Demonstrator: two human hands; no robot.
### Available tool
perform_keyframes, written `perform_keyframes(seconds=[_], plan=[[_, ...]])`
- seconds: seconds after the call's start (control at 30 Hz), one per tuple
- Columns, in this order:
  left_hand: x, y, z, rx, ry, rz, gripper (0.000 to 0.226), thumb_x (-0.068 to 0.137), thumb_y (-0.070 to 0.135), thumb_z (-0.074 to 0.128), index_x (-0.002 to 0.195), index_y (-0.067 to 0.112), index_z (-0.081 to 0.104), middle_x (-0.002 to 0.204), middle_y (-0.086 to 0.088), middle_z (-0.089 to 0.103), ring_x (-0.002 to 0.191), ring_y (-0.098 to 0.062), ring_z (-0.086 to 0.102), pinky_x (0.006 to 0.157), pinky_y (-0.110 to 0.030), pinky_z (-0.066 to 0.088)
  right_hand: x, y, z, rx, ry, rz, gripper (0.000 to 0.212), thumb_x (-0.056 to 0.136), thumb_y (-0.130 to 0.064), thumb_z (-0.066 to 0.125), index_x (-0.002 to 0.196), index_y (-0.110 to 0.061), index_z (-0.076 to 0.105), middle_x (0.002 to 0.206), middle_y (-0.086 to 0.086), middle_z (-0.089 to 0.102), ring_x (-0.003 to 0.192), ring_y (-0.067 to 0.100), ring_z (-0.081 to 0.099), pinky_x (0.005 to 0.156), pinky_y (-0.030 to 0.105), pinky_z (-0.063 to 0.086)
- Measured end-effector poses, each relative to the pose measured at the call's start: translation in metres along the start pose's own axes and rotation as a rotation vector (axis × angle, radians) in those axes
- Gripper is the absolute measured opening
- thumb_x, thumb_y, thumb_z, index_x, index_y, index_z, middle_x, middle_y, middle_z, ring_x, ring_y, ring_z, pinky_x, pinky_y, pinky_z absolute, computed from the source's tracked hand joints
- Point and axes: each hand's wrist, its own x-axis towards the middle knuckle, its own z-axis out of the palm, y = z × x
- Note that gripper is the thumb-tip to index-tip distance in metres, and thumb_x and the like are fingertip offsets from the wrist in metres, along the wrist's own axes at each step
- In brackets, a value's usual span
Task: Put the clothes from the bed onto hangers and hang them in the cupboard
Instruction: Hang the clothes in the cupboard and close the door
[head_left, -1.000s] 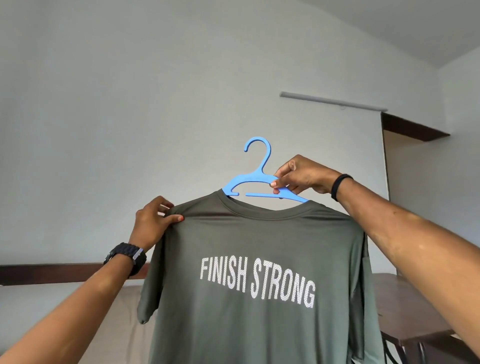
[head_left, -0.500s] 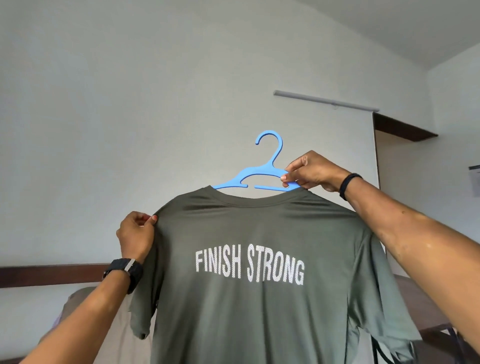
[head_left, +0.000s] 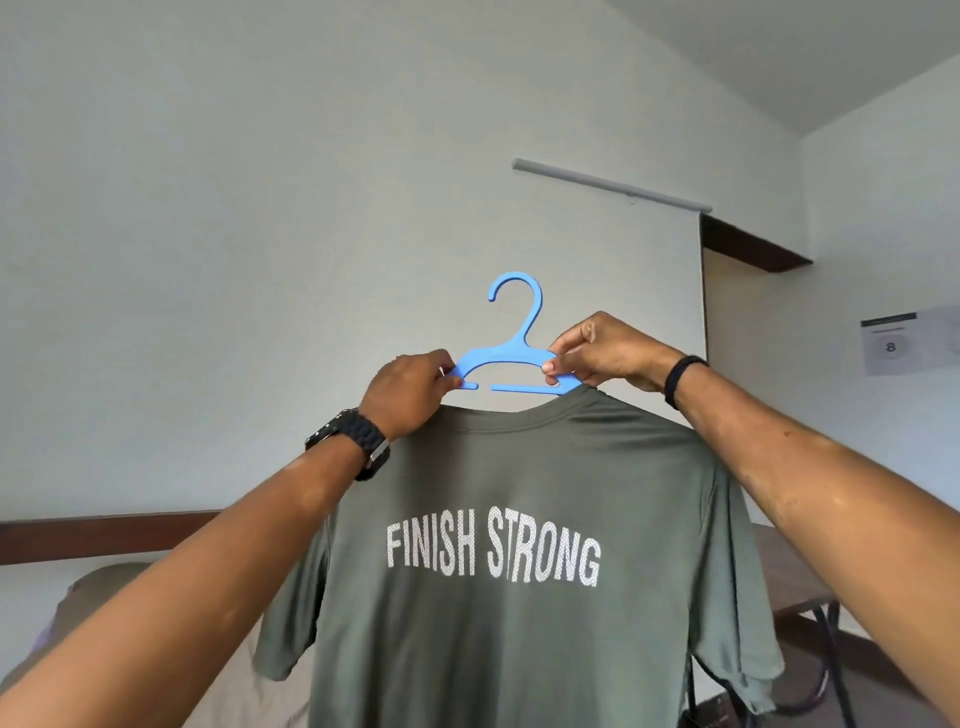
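We hold the blue hanger (head_left: 511, 358) up at head height, our left hand (head_left: 410, 392) pinching its left end and our right hand (head_left: 605, 351) pinching its right, likely to seat the shoulders evenly. The green T-shirt (head_left: 519, 545) hangs from it between our arms, smooth, printed "FINISH STRONG" in white.

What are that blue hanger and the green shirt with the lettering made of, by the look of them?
The blue hanger looks like moulded plastic: one flat piece, uniform colour, matte with a faint sheen. The green shirt seems a thin, smooth knit, perhaps a synthetic sports fabric, since it drapes limply with a slight shine. Its white lettering looks printed, with a fine mesh-like dotted texture.
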Motion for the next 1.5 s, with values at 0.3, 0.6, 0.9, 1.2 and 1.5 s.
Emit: perform_keyframes(seconds=[0.3, 0.6, 0.9, 1.2, 1.5], plan=[[0.038, 0.031, 0.053, -0.090, 0.011, -0.114, 0.019, 0.098, 0.026, 0.046, 0.107, 0.012, 0.054, 0.105, -0.014, 0.065, 0.094, -0.034, 0.055, 0.071, -0.031, 0.035, -0.042, 0.069, -0.061, -0.327, -0.026, 0.222, 0.008, 0.083, -0.022, 0.073, 0.086, -0.016, 0.068, 0.086, 0.004, 0.067, 0.081, 0.020, 0.061, 0.079, 0.030, 0.048], [0.076, 0.096, 0.172, -0.214, -0.065, -0.191, 0.025, 0.099, 0.026, 0.041, 0.112, 0.009, 0.054, 0.109, -0.016, 0.062, 0.098, -0.034, 0.051, 0.092, -0.037, 0.037, -0.090, 0.172, -0.143, -0.134, -0.095, 0.443, 0.008, 0.085, -0.013, 0.069, 0.089, -0.007, 0.071, 0.087, 0.007, 0.073, 0.077, 0.017, 0.067, 0.071, 0.025, 0.054], [0.133, 0.196, 0.373, -0.306, 0.002, -0.174, 0.022, 0.101, 0.018, 0.032, 0.112, 0.008, 0.048, 0.116, -0.011, 0.052, 0.107, -0.033, 0.051, 0.112, -0.052, 0.014, -0.111, 0.344, -0.210, 0.129, 0.188, 0.465, 0.018, 0.091, -0.017, 0.060, 0.092, 0.001, 0.062, 0.089, 0.014, 0.068, 0.077, 0.018, 0.064, 0.069, 0.023, 0.054], [0.241, 0.315, 0.470, -0.396, -0.012, -0.044, 0.037, 0.099, 0.033, 0.040, 0.131, 0.016, 0.045, 0.140, -0.010, 0.037, 0.136, -0.027, 0.029, 0.113, -0.053, 0.014, -0.069, 0.396, -0.329, -0.152, 0.432, 0.389, 0.023, 0.092, -0.017, 0.061, 0.072, -0.005, 0.063, 0.069, -0.002, 0.056, 0.065, 0.008, 0.052, 0.062, 0.019, 0.042], [0.401, 0.535, 0.390, -0.628, -0.109, 0.190, 0.054, 0.100, 0.038, 0.035, 0.149, 0.018, 0.025, 0.159, -0.011, 0.007, 0.147, -0.028, 0.004, 0.115, -0.055, 0.005, -0.048, 0.260, -0.579, -0.378, 0.688, 0.491, 0.018, 0.092, -0.023, 0.063, 0.086, -0.007, 0.070, 0.080, 0.002, 0.066, 0.072, 0.009, 0.060, 0.067, 0.021, 0.048]])
